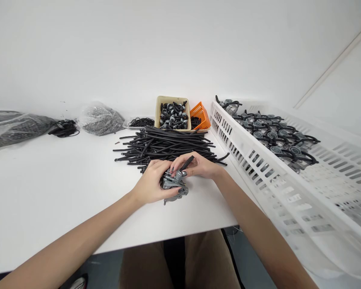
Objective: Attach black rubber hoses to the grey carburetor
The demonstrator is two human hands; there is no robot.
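Bench: the white bench point(48, 192) spanned the frame from the left edge to the crate at right.
White crate: the slotted white crate point(301, 192) stood along the right side; grey-and-black units point(267, 130) lay in rows in its far part.
Black tubes: a loose pile of long black tubes point(165, 144) lay crosswise at centre, just beyond the hands.
Clear bags: one filled bag point(24, 126) lay at the left edge and a second bag point(100, 120) left of centre, with black cords point(64, 128) between them.
Beige bin: the beige bin point(157, 114) stood behind the tubes, at upper centre, filled with grey-and-black fittings point(173, 116).
Left hand: the left hand point(152, 182) gripped a grey metal assembly point(172, 185) at frame centre, fingers wrapped over it, thumb across its near side.
Right hand: the right hand point(200, 165) had its fingers closed around the lower end of a short black tube point(187, 162).
Orange basket: the orange basket point(206, 118) leaned tilted, right of the bin.
Shallow tray: the tray point(129, 127) held thin black bands point(142, 121), left of the bin.
Metal assembly: sat low between both hands, near the front edge.
Short tube: pointed up and right from the assembly.
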